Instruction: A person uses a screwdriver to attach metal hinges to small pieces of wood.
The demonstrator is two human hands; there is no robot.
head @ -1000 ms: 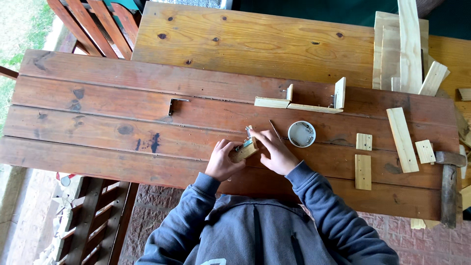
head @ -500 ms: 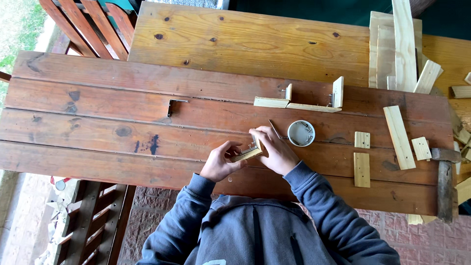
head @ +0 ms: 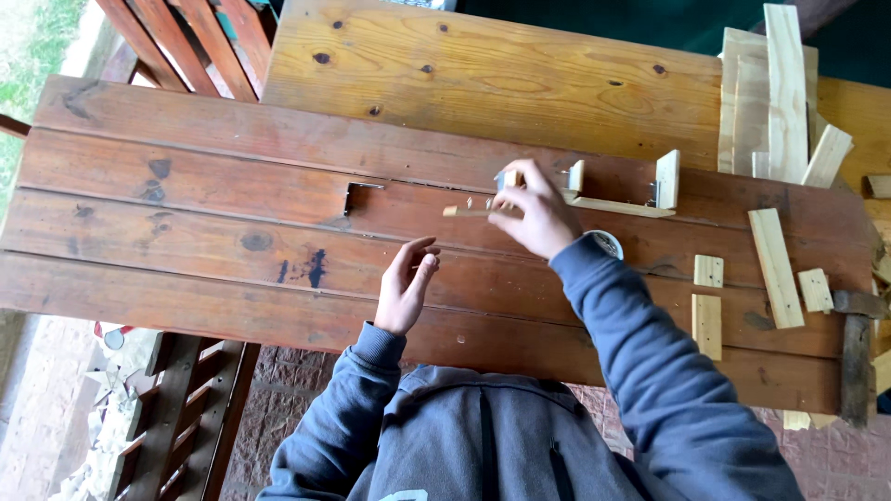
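Note:
My right hand (head: 535, 211) reaches forward over the brown plank table (head: 186, 232) and grips a thin wooden strip (head: 464, 211) that sticks out to its left. Just beyond that hand stands a small frame of pale wood (head: 631, 190) with two upright end pieces. My left hand (head: 406, 286) hovers nearer the table's front edge, fingers apart, holding nothing. A round tin (head: 608, 243) peeks out from behind my right forearm.
Loose wood offcuts (head: 775, 267) lie to the right, with a stack of longer slats (head: 775, 93) at the back right. A hammer (head: 856, 343) rests at the right edge. A lighter wooden tabletop (head: 483, 74) adjoins behind. Red-brown chair slats (head: 176, 42) stand at the back left.
My right hand has lifted away from my left and carried the thin strip forward toward the pale frame. My left hand has let go and opened.

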